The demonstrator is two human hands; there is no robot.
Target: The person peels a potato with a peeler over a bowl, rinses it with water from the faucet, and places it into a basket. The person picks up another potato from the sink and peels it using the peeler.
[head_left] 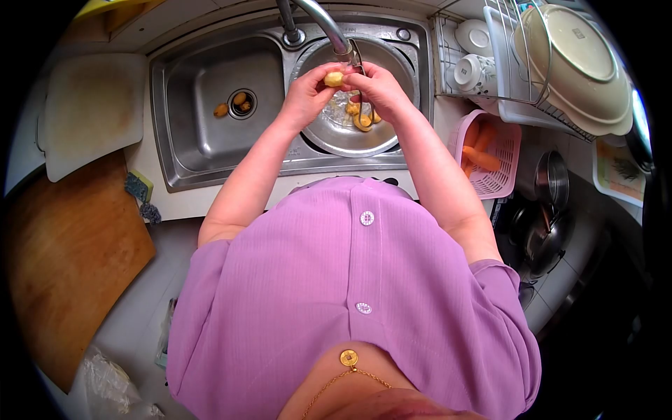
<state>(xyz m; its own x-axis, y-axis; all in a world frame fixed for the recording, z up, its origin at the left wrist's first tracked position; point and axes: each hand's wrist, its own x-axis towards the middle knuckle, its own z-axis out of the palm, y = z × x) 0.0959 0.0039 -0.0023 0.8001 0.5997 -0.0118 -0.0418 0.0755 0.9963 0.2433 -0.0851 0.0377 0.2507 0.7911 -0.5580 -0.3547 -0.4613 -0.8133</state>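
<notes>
A pale yellow potato is held below the tap and above the metal bowl in the right-hand sink basin. It is gripped by the left hand, its fingers bent narrowly around one side. A slim metal tool, apparently a peeler, is held in the right hand; the fingers are curled about it, with their tips close to the potato. Whether the potato is touched by them cannot be told.

Peeled pieces are seen in the bowl, and small brown lumps lie at the drain of the left basin. Carrots are kept in a pink basket.

The potato is judged light, firm and not easily crushed, but slippery if wet. It is best taken by its rounded sides, with fingertips kept off the tool's edge.
</notes>
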